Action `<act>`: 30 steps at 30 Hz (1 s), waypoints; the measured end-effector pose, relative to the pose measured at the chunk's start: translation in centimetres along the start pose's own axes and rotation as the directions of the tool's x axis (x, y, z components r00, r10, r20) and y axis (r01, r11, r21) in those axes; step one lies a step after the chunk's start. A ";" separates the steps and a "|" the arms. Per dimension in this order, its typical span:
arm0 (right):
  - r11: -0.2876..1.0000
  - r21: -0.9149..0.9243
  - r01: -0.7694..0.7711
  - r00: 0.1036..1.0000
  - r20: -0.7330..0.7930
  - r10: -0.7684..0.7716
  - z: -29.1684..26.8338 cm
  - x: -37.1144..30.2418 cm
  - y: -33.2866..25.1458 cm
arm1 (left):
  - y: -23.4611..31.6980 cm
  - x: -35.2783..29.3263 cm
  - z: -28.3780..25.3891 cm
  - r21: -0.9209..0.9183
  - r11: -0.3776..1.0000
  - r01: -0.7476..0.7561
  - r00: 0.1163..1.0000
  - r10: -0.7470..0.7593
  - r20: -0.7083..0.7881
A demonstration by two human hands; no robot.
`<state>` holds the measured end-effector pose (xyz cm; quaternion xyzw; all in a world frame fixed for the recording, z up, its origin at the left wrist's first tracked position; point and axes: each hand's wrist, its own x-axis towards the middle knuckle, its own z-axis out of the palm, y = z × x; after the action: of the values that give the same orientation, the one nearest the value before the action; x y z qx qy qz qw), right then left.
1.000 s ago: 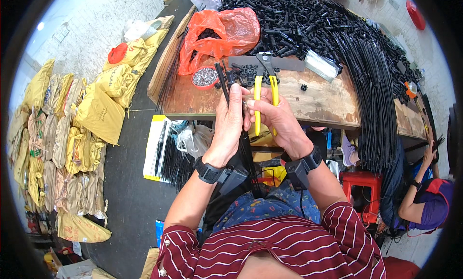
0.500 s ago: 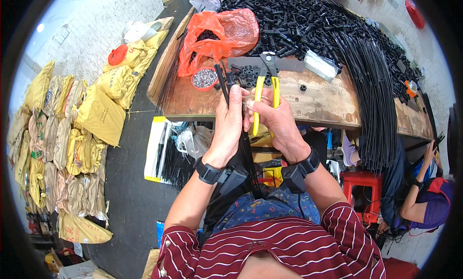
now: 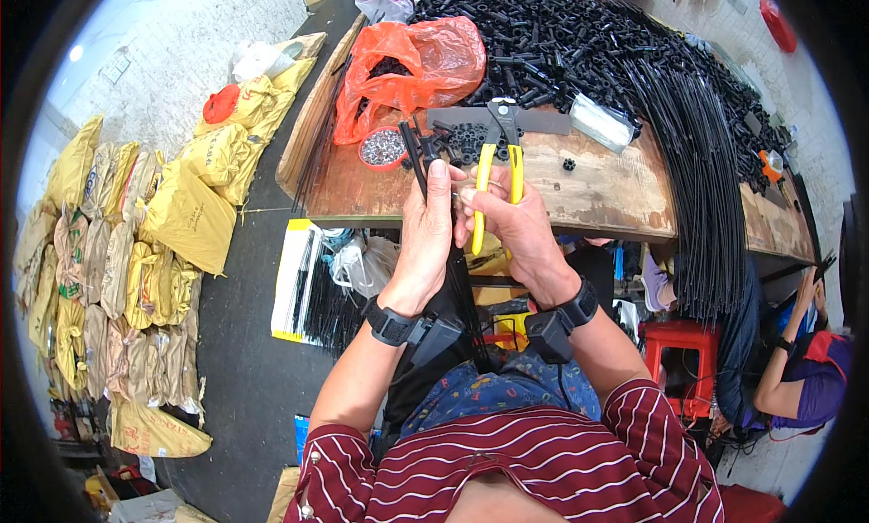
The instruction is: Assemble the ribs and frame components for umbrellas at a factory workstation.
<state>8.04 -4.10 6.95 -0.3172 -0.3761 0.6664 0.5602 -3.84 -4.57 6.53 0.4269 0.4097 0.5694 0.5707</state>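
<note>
In front of the bench edge, my left hand (image 3: 425, 223) is closed around slim black rods (image 3: 413, 156) that stick up past the thumb and run down toward my lap. My right hand (image 3: 518, 223) is closed beside it, with yellow-handled pliers (image 3: 489, 154) held in the palm, jaws pointing away from me. Its thumb and forefinger pinch close to the left fingers; whatever small piece is between them is too hidden to name. Just beyond my hands lie small round black parts (image 3: 469, 143) and a red-rimmed bowl (image 3: 386, 167) of small shiny metal pieces.
An orange-red plastic bag (image 3: 453, 57) and a large heap of black tubular parts (image 3: 552, 39) cover the far wooden bench (image 3: 625, 193). Long black rods (image 3: 701, 197) hang over its edge. A red stool (image 3: 683, 342) and another person (image 3: 806, 378) are at right; yellow sacks (image 3: 195, 211) at left.
Both hands have shifted very slightly, the right fingertips drawing a little to the left with the pliers. The rods' upper ends have moved a touch. Both grips stay the same.
</note>
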 end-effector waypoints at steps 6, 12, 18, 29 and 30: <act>1.000 -0.014 0.017 1.000 0.006 -0.017 -0.1 0.2 0.3 | 0.0 0.1 -0.1 -0.006 1.000 0.009 1.000 -0.009 -0.004; 1.000 0.004 0.004 1.000 0.019 -0.004 -0.1 0.2 0.4 | -0.1 0.2 -0.2 -0.015 1.000 0.012 1.000 -0.012 0.004; 1.000 0.001 -0.006 1.000 0.023 0.006 -0.2 0.4 0.4 | -0.1 0.1 -0.1 -0.018 1.000 0.013 1.000 -0.013 0.003; 0.991 -0.081 0.106 0.994 -0.006 -0.107 0.2 -0.1 0.9 | -0.2 0.2 -0.3 0.009 1.000 0.004 1.000 -0.004 0.020; 0.979 -0.130 0.157 0.987 -0.015 -0.160 0.4 -0.3 1.0 | -0.2 0.2 -0.3 0.005 1.000 0.018 0.999 -0.018 0.035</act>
<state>7.21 -4.50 6.28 -0.3297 -0.4351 0.5901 0.5947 -4.06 -4.36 6.29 0.4344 0.4047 0.5559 0.5818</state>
